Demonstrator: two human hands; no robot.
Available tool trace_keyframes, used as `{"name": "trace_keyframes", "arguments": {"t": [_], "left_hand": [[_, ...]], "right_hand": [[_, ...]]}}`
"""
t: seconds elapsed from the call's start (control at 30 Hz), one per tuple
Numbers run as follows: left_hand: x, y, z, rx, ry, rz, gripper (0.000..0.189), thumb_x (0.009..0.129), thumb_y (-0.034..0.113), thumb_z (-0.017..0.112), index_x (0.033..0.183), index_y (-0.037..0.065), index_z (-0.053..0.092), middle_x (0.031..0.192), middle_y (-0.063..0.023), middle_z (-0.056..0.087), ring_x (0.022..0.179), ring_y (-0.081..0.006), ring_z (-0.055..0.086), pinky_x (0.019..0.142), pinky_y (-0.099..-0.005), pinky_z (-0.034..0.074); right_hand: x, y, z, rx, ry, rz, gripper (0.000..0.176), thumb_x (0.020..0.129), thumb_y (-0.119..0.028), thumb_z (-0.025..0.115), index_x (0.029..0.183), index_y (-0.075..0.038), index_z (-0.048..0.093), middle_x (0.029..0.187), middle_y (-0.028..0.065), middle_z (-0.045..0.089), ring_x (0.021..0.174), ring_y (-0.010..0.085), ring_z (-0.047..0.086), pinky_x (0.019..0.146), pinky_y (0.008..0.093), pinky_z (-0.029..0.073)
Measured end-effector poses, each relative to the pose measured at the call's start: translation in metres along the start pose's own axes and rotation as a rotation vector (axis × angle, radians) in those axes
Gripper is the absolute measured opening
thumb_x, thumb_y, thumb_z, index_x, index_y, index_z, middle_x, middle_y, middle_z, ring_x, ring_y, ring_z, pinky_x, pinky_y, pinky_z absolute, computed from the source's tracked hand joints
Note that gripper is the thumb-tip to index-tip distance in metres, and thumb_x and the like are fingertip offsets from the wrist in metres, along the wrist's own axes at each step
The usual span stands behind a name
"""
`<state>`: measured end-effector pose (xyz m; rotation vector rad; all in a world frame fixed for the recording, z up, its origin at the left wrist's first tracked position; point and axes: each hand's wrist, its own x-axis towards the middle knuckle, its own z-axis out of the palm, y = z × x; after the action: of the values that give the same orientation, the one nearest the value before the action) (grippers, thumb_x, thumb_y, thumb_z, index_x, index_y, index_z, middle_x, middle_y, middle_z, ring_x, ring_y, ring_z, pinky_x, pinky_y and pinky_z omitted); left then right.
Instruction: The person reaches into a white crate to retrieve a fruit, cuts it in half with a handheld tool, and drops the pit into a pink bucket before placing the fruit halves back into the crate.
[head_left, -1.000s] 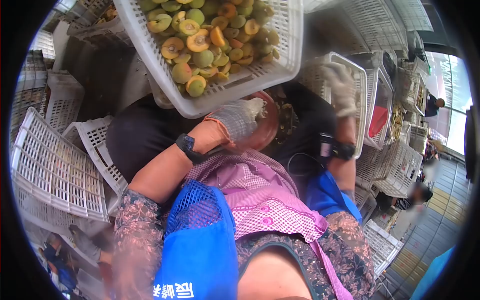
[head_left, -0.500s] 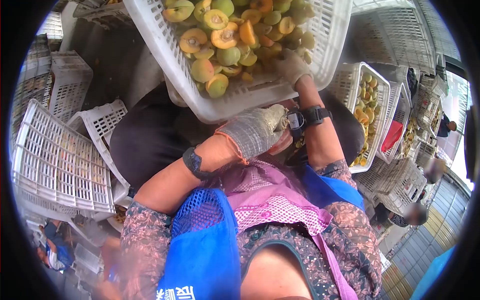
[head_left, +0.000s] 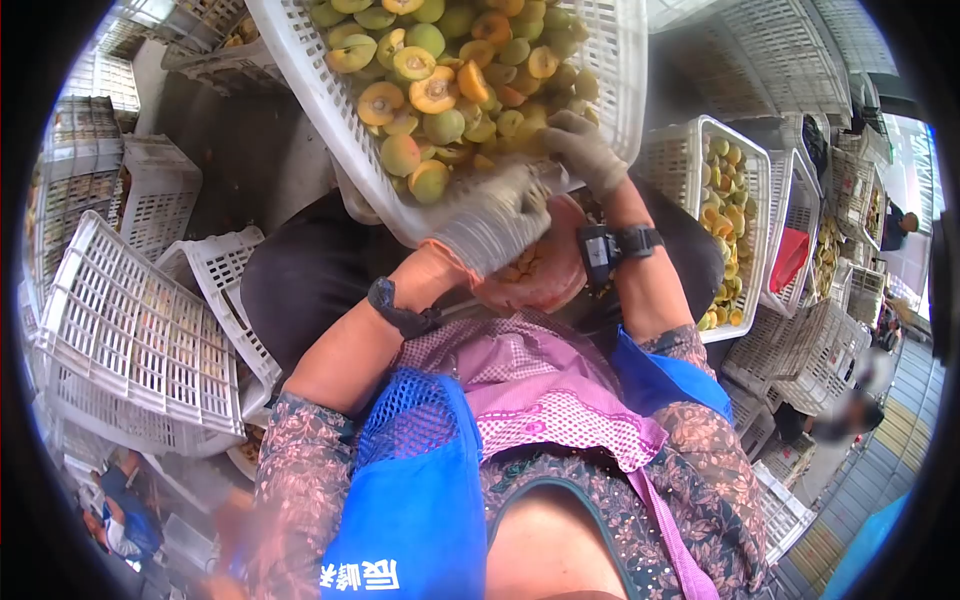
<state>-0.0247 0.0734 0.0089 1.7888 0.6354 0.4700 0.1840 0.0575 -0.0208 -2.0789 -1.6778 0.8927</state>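
White plastic walls around the fruit [head_left: 440, 125], halved and whole, heaped in the main crate [head_left: 620, 90] straight ahead. Reaches over the near rim [head_left: 408, 218] with the gloved right hand [head_left: 588, 158], close to the right corner, fingers bent at the fruit; cannot tell whether holding a piece. Holds the left hand [head_left: 495, 225], gloved in grey, by the middle of the same rim, fingers curled narrow; cannot tell whether around anything. Just below, between the knees, a pink bowl [head_left: 572, 272] with small pieces inside; tight room there, hemmed by rim, hands and apron [head_left: 560, 390]. To the right, a side crate [head_left: 672, 165] of fruit close beside the right knee [head_left: 690, 245], with only a slim gap before the next crate and its red sheet [head_left: 789, 260]. To the left, a wider gap: grey floor [head_left: 262, 165] beside the main crate's left edge, then a slatted crate [head_left: 140, 330], tilted, beyond the left knee [head_left: 300, 270].
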Motion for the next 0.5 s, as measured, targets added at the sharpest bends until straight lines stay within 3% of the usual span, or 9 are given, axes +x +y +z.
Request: {"name": "trace_keyframes", "arguments": {"t": [0.07,0.1,0.17,0.2,0.23,0.33,0.4,0.43,0.5], "left_hand": [[0.004,0.003,-0.004,-0.176,0.124,-0.058,0.026,0.085,0.023,0.055,0.097,0.0,0.057,0.084,-0.0202,0.062,0.078,-0.0343,0.06,0.07,-0.0403,0.048],[0.008,0.001,-0.009,-0.306,0.047,-0.202,0.025,0.085,0.023,0.058,0.097,0.002,0.058,0.081,-0.0156,0.061,0.074,-0.0281,0.059,0.068,-0.0369,0.047],[0.013,0.008,-0.016,-0.556,-0.112,-0.497,0.024,0.085,0.025,0.063,0.097,0.004,0.06,0.077,-0.0064,0.06,0.067,-0.0158,0.056,0.062,-0.0301,0.047],[0.007,0.021,-0.017,-0.55,-0.065,-0.571,0.022,0.085,0.025,0.064,0.099,0.007,0.06,0.078,-0.0021,0.059,0.065,-0.0099,0.053,0.058,-0.0256,0.046],[0.003,0.024,-0.014,-0.543,-0.073,-0.571,0.022,0.085,0.025,0.064,0.099,0.007,0.06,0.078,-0.0021,0.059,0.065,-0.0099,0.053,0.058,-0.0256,0.046],[-0.004,0.025,-0.006,-0.584,-0.096,-0.468,0.018,0.087,0.024,0.063,0.096,0.009,0.059,0.079,-0.0014,0.059,0.066,-0.0069,0.052,0.056,-0.0235,0.045],[-0.003,0.005,-0.004,-0.353,-0.174,-0.238,0.02,0.086,0.022,0.063,0.098,0.006,0.06,0.083,-0.0049,0.061,0.069,-0.0118,0.056,0.061,-0.0265,0.047],[-0.001,-0.009,-0.001,-0.35,-0.179,-0.236,0.02,0.086,0.022,0.063,0.098,0.006,0.06,0.083,-0.0049,0.061,0.069,-0.0118,0.056,0.061,-0.0265,0.047],[0.001,-0.035,0.004,0.203,-0.232,0.067,0.038,0.09,0.011,0.054,0.127,0.003,0.045,0.114,-0.0072,0.056,0.103,-0.0153,0.053,0.09,-0.026,0.043]], "right_hand": [[-0.021,-0.005,-0.008,0.574,0.124,0.01,0.03,0.085,-0.025,0.06,0.108,-0.006,0.06,0.092,0.0073,0.064,0.082,0.0139,0.061,0.065,0.024,0.048],[-0.034,-0.009,-0.006,0.573,0.136,0.012,0.03,0.085,-0.025,0.06,0.108,-0.006,0.06,0.092,0.0073,0.064,0.082,0.0139,0.061,0.065,0.024,0.048],[-0.064,-0.063,-0.013,1.529,0.304,0.158,0.027,0.087,-0.024,0.058,0.109,-0.008,0.059,0.096,0.0057,0.063,0.071,0.0088,0.056,0.058,0.0183,0.044],[-0.068,-0.039,-0.004,1.391,0.178,0.088,0.031,0.089,-0.024,0.057,0.115,-0.007,0.056,0.102,0.0064,0.061,0.071,0.0094,0.056,0.06,0.0193,0.046],[-0.079,-0.051,-0.008,1.211,0.138,0.102,0.035,0.089,-0.022,0.056,0.121,-0.007,0.053,0.103,0.0063,0.061,0.082,0.0128,0.06,0.069,0.0213,0.05],[-0.086,-0.057,0.018,1.365,0.232,0.102,0.03,0.094,-0.023,0.051,0.117,-0.004,0.055,0.096,0.0044,0.06,0.081,0.0109,0.055,0.069,0.0238,0.046],[-0.089,-0.044,0.022,1.491,0.166,0.101,0.029,0.095,-0.022,0.049,0.116,-0.004,0.056,0.095,0.0045,0.06,0.079,0.0116,0.056,0.069,0.0243,0.046],[-0.093,-0.047,0.017,1.493,0.172,0.1,0.029,0.095,-0.022,0.049,0.116,-0.004,0.056,0.095,0.0045,0.06,0.079,0.0116,0.056,0.069,0.0243,0.046],[-0.098,-0.056,0.007,1.108,0.225,0.018,0.039,0.093,-0.022,0.054,0.123,0.002,0.049,0.111,0.0105,0.058,0.101,0.0184,0.057,0.087,0.0358,0.049]]}}
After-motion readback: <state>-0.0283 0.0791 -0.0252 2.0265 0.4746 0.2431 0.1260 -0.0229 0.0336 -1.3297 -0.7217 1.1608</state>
